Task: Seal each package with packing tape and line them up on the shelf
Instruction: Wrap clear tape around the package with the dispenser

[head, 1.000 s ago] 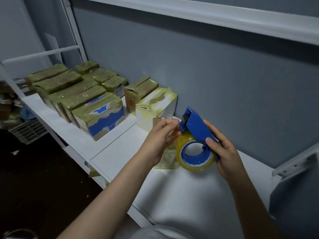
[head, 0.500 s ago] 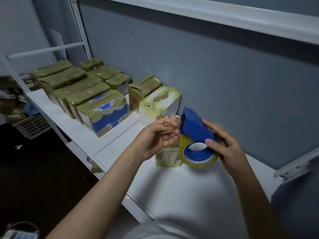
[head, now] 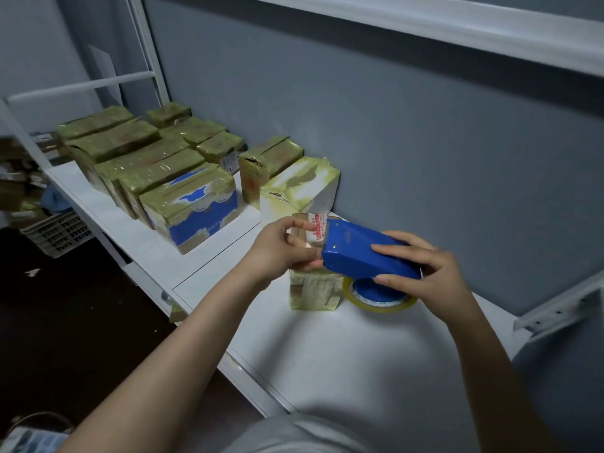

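Observation:
A small upright package [head: 312, 289], partly covered in yellowish tape, stands on the white shelf [head: 359, 354]. My left hand [head: 281, 248] pinches a strip of clear tape at the package's top, beside a red-printed label. My right hand [head: 425, 276] grips the blue tape dispenser [head: 362, 253], whose cutter end rests against the package top. The yellow tape roll [head: 379, 297] shows under the dispenser. Several sealed packages [head: 170, 171] stand in rows to the left, the nearest being a white one [head: 299, 188] and a blue-and-white one [head: 192, 207].
A grey wall runs behind the shelf, and a white upper shelf edge [head: 457, 24] crosses the top. A metal bracket [head: 562, 305] sticks out at the right. Below left lie a dark floor and a plastic crate [head: 55, 230].
The dispenser has tipped down from upright onto the package top. My left hand shifted from the dispenser's edge onto the tape at the package. The camera moved closer.

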